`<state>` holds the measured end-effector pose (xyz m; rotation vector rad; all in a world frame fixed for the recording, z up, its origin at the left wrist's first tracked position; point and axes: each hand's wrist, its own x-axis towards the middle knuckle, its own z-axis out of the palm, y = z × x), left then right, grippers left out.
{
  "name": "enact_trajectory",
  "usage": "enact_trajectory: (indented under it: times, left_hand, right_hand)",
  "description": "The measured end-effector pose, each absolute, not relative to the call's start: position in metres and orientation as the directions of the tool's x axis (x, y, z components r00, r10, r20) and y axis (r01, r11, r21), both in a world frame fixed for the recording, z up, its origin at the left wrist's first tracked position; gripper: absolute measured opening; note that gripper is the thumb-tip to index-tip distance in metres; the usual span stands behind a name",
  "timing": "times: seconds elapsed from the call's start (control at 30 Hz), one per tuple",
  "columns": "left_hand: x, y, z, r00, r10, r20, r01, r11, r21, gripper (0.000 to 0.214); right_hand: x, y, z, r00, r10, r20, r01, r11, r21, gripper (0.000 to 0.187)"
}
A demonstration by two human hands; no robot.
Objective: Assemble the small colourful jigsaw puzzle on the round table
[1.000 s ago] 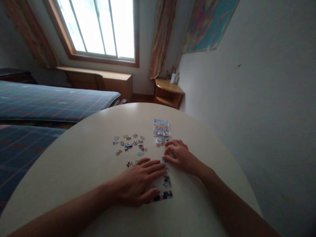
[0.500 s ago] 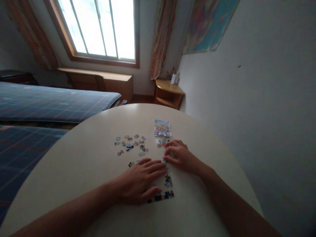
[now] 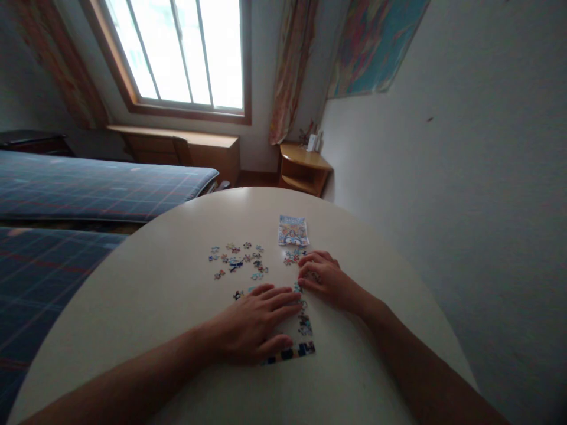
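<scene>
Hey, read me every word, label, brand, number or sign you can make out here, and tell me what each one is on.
No readable text anywhere.
Printed card on the table: any lettering is too small and blurred to read.
Jigsaw pieces: patches of colour show, nothing legible.
Wall poster: blurred, no legible words.
White object on the corner shelf: too small to tell whether it bears a label.

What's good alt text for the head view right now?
Left hand spread over partly hidden jigsaw pieces; right hand curled by their far right end. Loose pieces and a picture sheet lie beyond on a round white table.
</scene>
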<state>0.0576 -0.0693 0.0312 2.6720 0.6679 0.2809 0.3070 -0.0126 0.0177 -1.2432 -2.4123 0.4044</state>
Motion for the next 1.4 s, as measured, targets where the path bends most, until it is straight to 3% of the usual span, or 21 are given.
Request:
enact_trajectory:
  times: [0.47, 0.83, 1.0, 1.1, 1.2, 1.4]
  left_hand:
    - [0.056, -0.069, 0.028, 0.869, 0.487, 0.089, 0.411, -0.811, 0.416, 0.056]
    - [0.056, -0.068, 0.030, 0.877, 0.474, 0.085, 0.398, -0.813, 0.425, 0.056]
    - [0.053, -0.068, 0.033, 0.870, 0.471, 0.145, 0.374, -0.822, 0.430, 0.053]
    - [0.043, -0.060, 0.033, 0.813, 0.541, 0.216, 0.450, -0.819, 0.356, 0.044]
    - [0.022, -0.041, 0.032, 0.648, 0.694, 0.312, 0.642, -0.719, 0.267, 0.028]
    - [-0.031, -0.001, 0.036, 0.368, 0.889, 0.271, 0.868, -0.434, 0.242, 0.025]
  right_hand:
    - [0.308, -0.012, 0.023, -0.549, 0.813, 0.194, 0.683, 0.570, -0.456, 0.010]
    - [0.315, -0.019, 0.037, -0.580, 0.808, 0.103, 0.693, 0.556, -0.458, 0.020]
    - [0.314, -0.019, 0.037, -0.595, 0.796, 0.113, 0.681, 0.574, -0.455, 0.019]
    - [0.314, -0.018, 0.036, -0.594, 0.797, 0.110, 0.681, 0.571, -0.458, 0.019]
    - [0.315, -0.018, 0.034, -0.597, 0.794, 0.112, 0.677, 0.574, -0.461, 0.021]
    - [0.314, -0.016, 0.029, -0.604, 0.787, 0.128, 0.674, 0.589, -0.446, 0.019]
